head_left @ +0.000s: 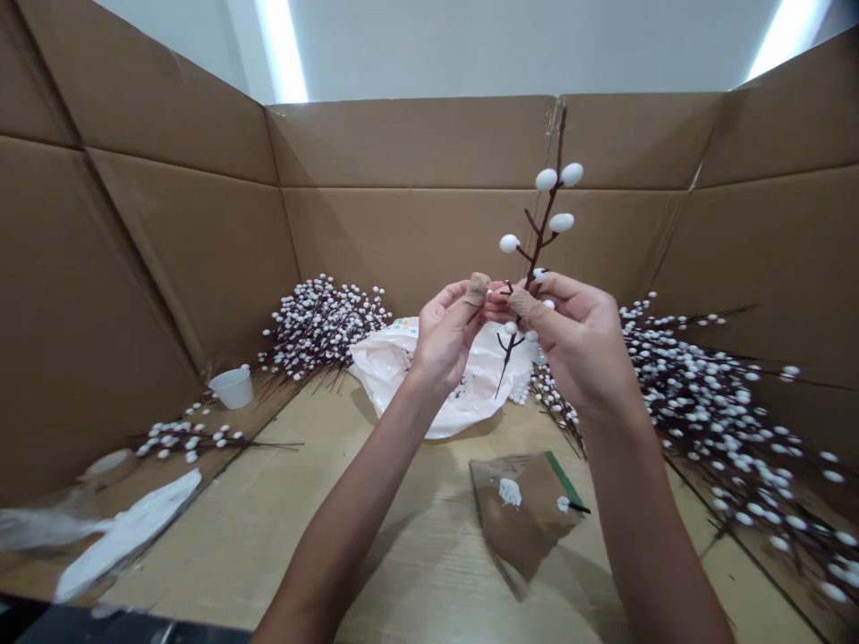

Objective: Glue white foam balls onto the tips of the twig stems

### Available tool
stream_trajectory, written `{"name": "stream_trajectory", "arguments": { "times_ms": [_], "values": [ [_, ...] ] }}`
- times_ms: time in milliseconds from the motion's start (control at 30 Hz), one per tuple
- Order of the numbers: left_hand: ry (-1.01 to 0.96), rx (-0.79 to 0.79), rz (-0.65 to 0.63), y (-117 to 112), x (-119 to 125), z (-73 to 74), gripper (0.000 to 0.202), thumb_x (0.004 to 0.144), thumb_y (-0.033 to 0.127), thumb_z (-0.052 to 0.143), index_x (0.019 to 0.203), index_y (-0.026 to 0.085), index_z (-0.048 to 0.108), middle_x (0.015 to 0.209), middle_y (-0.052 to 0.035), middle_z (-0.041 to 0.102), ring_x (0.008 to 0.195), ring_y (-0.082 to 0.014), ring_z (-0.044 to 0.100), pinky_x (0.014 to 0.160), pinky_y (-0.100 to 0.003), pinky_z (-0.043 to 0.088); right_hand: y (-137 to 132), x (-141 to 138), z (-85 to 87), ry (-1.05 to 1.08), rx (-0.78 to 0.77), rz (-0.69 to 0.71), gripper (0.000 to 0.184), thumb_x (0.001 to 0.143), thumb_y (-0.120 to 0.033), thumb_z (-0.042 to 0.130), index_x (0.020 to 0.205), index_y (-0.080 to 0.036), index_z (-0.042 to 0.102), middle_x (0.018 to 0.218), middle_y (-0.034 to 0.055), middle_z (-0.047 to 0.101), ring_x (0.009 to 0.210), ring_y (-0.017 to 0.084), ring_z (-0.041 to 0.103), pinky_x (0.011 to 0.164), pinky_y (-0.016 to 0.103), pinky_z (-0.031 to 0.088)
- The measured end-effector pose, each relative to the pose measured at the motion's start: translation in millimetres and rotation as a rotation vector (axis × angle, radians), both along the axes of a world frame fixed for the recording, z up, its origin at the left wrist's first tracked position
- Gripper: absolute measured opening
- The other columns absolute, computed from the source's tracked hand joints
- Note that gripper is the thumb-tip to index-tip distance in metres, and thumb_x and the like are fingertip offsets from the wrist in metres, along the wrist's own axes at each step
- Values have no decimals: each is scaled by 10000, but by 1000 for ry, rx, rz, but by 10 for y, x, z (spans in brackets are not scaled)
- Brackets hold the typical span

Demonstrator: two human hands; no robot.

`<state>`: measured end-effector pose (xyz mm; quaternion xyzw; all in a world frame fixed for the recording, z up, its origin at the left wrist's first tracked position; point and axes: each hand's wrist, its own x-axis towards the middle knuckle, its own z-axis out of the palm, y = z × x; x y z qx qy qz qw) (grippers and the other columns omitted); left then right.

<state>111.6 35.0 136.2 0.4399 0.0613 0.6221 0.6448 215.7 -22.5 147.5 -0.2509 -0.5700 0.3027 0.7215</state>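
Observation:
My right hand (577, 335) grips a thin dark twig (537, 250) that stands upright, with several white oval buds along it. My left hand (446, 331) is beside it, fingertips pinched together at the twig's lower part; what they hold is too small to make out. Both index fingers wear tan bandage wraps. Below the hands lies a white plastic bag (416, 376) with loose white buds in it.
Cardboard walls (167, 233) ring the wooden worktop. Piles of budded twigs lie at the back left (318, 326) and along the right (725, 411). A brown card (520, 519) with white glue blobs and a green stick is in front. A white cup (233, 387) stands left.

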Motion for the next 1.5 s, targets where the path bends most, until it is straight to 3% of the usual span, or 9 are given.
{"name": "stream_trajectory", "arguments": {
  "times_ms": [233, 400, 600, 867, 1000, 1267, 1500],
  "values": [
    [32, 19, -21, -3, -77, 28, 61, 754, 161, 723, 799, 120, 720, 820, -45, 725, 760, -107, 671, 780, -211, 510, -5, 20, 25, 90, -56, 64, 125, 684, -225, 760, 724, -179, 651, 779, 11, 671, 738, 123, 652, 727, 259, 552],
    [122, 71, -59, -20, -128, 52, 141, 771, 128, 697, 903, 143, 744, 854, -45, 736, 811, -117, 676, 830, -224, 508, -31, 60, 36, 98, -54, 65, 72, 710, -183, 740, 717, -174, 669, 764, 12, 667, 733, 109, 640, 676, 216, 532],
    [93, 65, -101, -40, -160, 58, 156, 745, 106, 714, 891, 149, 747, 825, -32, 734, 779, -103, 673, 822, -214, 517, -70, 77, 42, 35, -4, 62, 45, 736, -186, 722, 737, -171, 679, 774, 17, 678, 726, 119, 651, 740, 259, 556],
    [2, 46, -35, -173, -130, 112, 133, 736, 126, 735, 858, 177, 738, 749, 11, 706, 738, -95, 673, 833, -229, 536, -67, 60, 1, -69, 121, -157, 56, 779, -227, 700, 799, -183, 673, 798, 18, 686, 761, 145, 668, 724, 291, 569],
    [-10, 59, -5, -184, -84, 85, 139, 717, 158, 759, 851, 193, 740, 768, 9, 711, 820, -119, 682, 858, -242, 533, -60, 33, 0, -61, 167, -233, 67, 776, -230, 703, 781, -188, 651, 784, 12, 688, 776, 153, 679, 754, 308, 583],
    [-2, 58, 52, -215, -22, 78, 120, 716, 177, 766, 831, 204, 742, 769, 9, 714, 867, -133, 685, 863, -245, 529, -115, -19, 23, -58, 187, -302, 57, 784, -186, 693, 765, -164, 644, 761, 27, 686, 724, 157, 682, 707, 303, 585],
    [-13, 85, 66, -241, -1, 74, 133, 683, 188, 793, 803, 212, 741, 760, 16, 717, 848, -136, 688, 847, -250, 541, -119, -56, -4, -96, 212, -394, 100, 791, -242, 689, 747, -184, 620, 734, 11, 666, 666, 141, 652, 649, 284, 571]
  ]
}}
